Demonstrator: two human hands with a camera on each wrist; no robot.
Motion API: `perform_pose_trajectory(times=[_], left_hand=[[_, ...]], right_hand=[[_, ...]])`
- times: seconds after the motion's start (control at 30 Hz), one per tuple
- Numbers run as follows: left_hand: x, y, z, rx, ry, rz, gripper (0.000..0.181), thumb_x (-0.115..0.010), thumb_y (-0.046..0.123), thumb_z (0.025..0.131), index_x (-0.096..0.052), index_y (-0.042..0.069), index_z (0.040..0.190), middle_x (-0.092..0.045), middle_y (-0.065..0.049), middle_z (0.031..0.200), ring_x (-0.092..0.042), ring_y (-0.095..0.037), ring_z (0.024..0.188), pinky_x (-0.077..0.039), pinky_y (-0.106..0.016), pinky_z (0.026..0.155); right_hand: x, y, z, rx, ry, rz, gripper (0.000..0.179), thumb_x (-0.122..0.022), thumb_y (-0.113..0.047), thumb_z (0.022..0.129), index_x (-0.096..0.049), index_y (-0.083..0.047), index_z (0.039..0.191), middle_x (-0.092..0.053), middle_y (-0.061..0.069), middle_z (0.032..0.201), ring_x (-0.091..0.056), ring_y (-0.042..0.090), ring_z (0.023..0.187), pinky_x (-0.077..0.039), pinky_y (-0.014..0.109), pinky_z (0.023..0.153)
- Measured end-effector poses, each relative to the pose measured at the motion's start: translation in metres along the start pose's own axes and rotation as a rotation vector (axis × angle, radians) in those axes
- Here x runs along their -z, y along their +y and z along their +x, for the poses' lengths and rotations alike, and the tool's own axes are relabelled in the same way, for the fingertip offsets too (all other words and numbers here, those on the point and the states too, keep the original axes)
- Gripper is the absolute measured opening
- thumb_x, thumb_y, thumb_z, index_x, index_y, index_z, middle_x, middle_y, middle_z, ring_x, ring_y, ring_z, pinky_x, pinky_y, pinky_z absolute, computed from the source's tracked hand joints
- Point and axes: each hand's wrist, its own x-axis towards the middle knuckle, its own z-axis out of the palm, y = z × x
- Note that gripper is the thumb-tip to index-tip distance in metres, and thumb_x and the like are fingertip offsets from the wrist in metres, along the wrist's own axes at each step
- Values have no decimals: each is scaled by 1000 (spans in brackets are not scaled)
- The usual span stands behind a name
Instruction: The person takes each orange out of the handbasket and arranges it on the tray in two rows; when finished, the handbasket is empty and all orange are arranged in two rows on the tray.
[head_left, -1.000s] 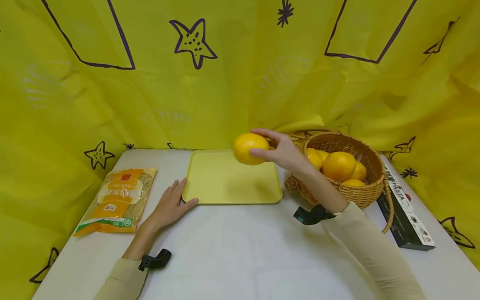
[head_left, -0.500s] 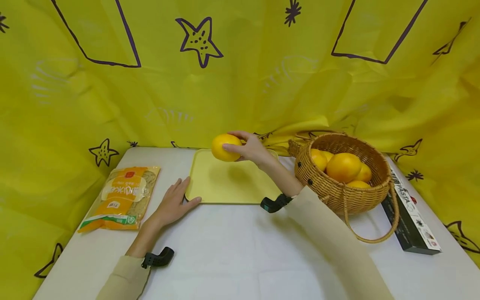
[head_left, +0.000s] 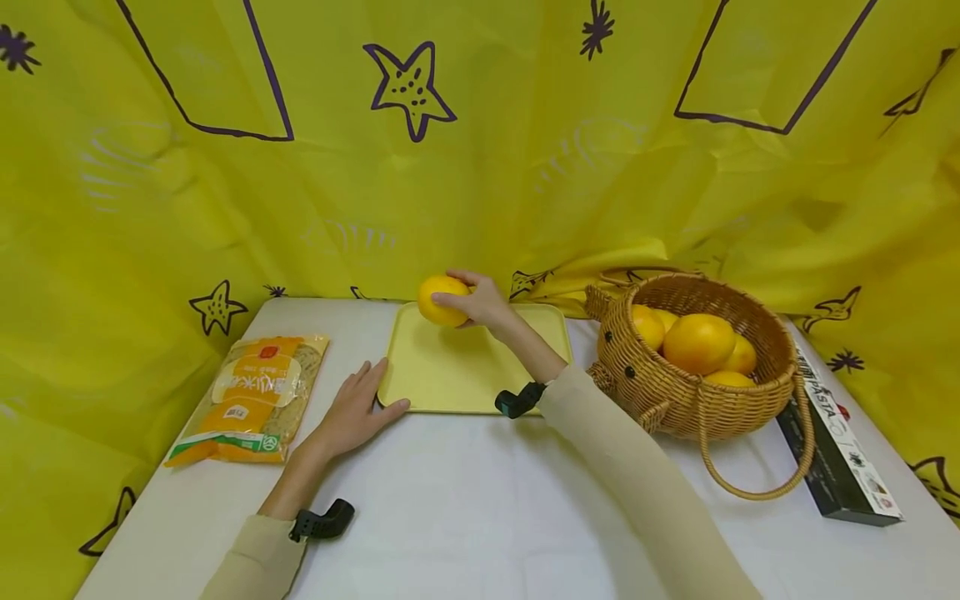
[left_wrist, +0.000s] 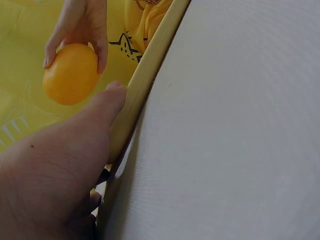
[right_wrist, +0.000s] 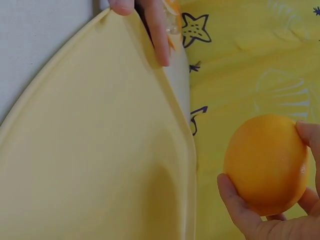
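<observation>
In the head view my right hand [head_left: 483, 302] grips an orange [head_left: 441, 301] over the far left part of a pale yellow tray [head_left: 450, 375]. The right wrist view has the fruit [right_wrist: 267, 165] between thumb and fingers, with a shadow on the tray below. My left hand [head_left: 360, 408] rests at the tray's near left corner, thumb at the front rim and fingers lying straight along the left side. Several more oranges [head_left: 699, 342] sit in a wicker basket [head_left: 675, 408] on the right.
An orange-and-clear bag of noodles [head_left: 247, 400] lies left of the left hand. Behind the basket, on the right, is a black and white pasta box [head_left: 840, 450]. The basket's handle [head_left: 757, 496] hangs toward the front. A yellow patterned cloth [head_left: 480, 183] closes off the back.
The right hand has carried the orange leftward from beside the basket to above the tray's far left part, then slightly lower. The left hand stays at the tray corner.
</observation>
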Motion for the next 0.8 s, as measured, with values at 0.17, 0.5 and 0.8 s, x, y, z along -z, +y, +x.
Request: perform_pose_trajectory(times=[0.17, 0.5, 0.8], left_hand=[[1, 0, 0, -1, 2, -4, 92, -56, 55, 92, -15, 3, 155, -19, -19, 161, -10, -40, 151, -7, -58, 122], [0, 0, 0, 0, -1, 4, 92, -56, 56, 92, -15, 4, 155, -20, -19, 161, -10, -40, 150, -7, -57, 122], [0, 0, 0, -4, 4, 7, 91, -56, 56, 92, -16, 3, 155, -20, -19, 161, -10, -41, 150, -7, -57, 122]], right_hand=[[-5, 3, 4, -3, 4, 24, 61, -75, -30, 84, -53, -18, 139, -52, 13, 135, -61, 27, 103, -58, 52, 83], [-7, 10, 7, -16, -11, 39, 58, -73, -30, 86, -52, -16, 138, -53, 13, 134, -60, 25, 102, -59, 49, 84], [-9, 11, 10, -28, -21, 95, 59, -72, -29, 87, -47, -16, 138, -47, 18, 135, -59, 28, 103, -56, 54, 89]])
